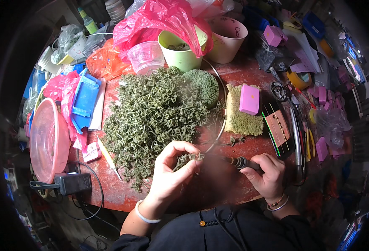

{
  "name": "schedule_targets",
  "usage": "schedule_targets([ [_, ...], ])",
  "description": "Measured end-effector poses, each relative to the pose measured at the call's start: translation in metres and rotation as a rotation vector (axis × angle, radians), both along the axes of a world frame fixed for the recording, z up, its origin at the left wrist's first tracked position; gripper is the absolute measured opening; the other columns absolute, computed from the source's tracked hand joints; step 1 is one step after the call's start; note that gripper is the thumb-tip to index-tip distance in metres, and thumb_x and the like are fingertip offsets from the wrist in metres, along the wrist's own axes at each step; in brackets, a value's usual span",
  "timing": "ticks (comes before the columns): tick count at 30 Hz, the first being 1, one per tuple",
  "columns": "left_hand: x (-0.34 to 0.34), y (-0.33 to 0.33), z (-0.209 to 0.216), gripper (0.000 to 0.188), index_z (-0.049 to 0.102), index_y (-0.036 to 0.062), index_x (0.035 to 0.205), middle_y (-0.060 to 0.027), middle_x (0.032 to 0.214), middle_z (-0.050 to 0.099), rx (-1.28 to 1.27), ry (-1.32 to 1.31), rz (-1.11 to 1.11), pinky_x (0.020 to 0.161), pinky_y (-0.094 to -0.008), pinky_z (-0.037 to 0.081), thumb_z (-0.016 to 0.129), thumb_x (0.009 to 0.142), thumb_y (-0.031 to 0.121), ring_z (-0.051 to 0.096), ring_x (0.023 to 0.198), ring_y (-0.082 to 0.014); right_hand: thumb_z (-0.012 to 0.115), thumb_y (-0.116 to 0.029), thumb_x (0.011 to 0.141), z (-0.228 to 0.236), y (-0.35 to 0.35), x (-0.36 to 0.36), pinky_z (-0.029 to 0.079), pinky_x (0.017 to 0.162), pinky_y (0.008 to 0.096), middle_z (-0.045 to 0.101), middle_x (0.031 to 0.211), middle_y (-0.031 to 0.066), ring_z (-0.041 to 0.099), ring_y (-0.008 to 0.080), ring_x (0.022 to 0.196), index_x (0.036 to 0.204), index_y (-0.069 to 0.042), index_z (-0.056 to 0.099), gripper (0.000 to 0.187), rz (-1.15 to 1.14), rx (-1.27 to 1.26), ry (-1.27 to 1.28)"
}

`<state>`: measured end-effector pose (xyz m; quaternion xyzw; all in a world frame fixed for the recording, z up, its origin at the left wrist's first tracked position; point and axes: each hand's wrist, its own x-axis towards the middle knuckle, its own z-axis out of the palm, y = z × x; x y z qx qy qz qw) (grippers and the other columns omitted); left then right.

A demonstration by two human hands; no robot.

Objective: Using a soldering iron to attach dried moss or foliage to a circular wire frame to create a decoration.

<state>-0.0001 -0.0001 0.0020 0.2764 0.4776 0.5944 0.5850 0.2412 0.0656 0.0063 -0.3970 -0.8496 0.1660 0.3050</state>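
My left hand (pixel 172 168) pinches a small green plastic piece (pixel 195 157) at the near edge of a large heap of green plastic pieces (pixel 151 117) on the red round table (pixel 239 73). My right hand (pixel 267 171) grips a dark pen-shaped tool (pixel 238 162), a soldering iron by the look of it, whose tip points left at the piece. A thin wire hoop (pixel 224 109) curves from the heap down toward the piece. Faint smoke drifts over the spot between the hands.
A green round disc (pixel 203 85), a green rectangular pad (pixel 243 121) with a pink block (pixel 250 99), a green cup (pixel 180 50), a clear cup (pixel 146 56), a beige cup (pixel 227 38), pink bags (pixel 159 19), a pink bowl (pixel 46 140), a blue tray (pixel 84 100), a black adapter (pixel 72 183), tools (pixel 297 129).
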Motion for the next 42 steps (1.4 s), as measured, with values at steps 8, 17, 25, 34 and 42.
schedule_targets([
  [8, 0.001, 0.001, 0.001, 0.020, 0.057, 0.0063, 0.100, -0.0041, 0.102, 0.058, -0.002, -0.002, 0.009, 0.048, -0.0154, 0.038, 0.068, 0.086, -0.002, 0.055, 0.070, -0.0048, 0.079, -0.039, 0.081, 0.001, -0.001, 0.002, 0.041, 0.044, 0.0345, 0.052, 0.060, 0.0047, 0.055, 0.0224, 0.048, 0.077, -0.006, 0.059, 0.039, -0.018, 0.012, 0.007],
  [17, 0.001, 0.002, 0.002, 0.020, 0.057, 0.0056, 0.101, -0.0032, 0.097, 0.059, -0.007, -0.021, -0.013, 0.048, -0.0155, 0.038, 0.068, 0.086, -0.001, 0.054, 0.069, -0.0046, 0.079, -0.039, 0.081, 0.000, 0.000, -0.002, 0.040, 0.044, 0.0347, 0.051, 0.059, 0.0040, 0.055, 0.0225, 0.048, 0.076, -0.007, 0.058, 0.039, 0.005, -0.007, 0.000],
  [25, -0.001, 0.000, -0.003, 0.019, 0.058, 0.0044, 0.101, -0.0054, 0.100, 0.059, 0.010, -0.003, -0.032, 0.049, -0.0157, 0.039, 0.068, 0.086, -0.002, 0.055, 0.070, -0.0049, 0.078, -0.040, 0.082, 0.004, -0.001, -0.002, 0.040, 0.044, 0.0340, 0.052, 0.060, 0.0041, 0.054, 0.0206, 0.047, 0.076, -0.006, 0.058, 0.040, 0.003, -0.038, 0.047],
  [34, -0.002, 0.000, -0.008, 0.021, 0.058, 0.0037, 0.103, -0.0062, 0.103, 0.060, 0.081, 0.076, -0.071, 0.051, -0.0160, 0.041, 0.069, 0.085, -0.002, 0.057, 0.073, -0.0066, 0.079, -0.039, 0.081, 0.003, -0.001, -0.005, 0.044, 0.046, 0.0342, 0.055, 0.063, 0.0050, 0.058, 0.0229, 0.053, 0.078, -0.006, 0.058, 0.039, 0.048, 0.006, -0.011],
  [42, -0.002, 0.001, -0.008, 0.022, 0.059, 0.0038, 0.103, -0.0054, 0.103, 0.061, 0.089, 0.048, -0.093, 0.058, -0.0176, 0.045, 0.070, 0.085, 0.000, 0.058, 0.079, -0.0075, 0.079, -0.039, 0.080, 0.003, -0.002, -0.005, 0.044, 0.047, 0.0346, 0.056, 0.064, 0.0053, 0.058, 0.0235, 0.053, 0.078, -0.006, 0.058, 0.039, 0.051, -0.004, -0.021],
])
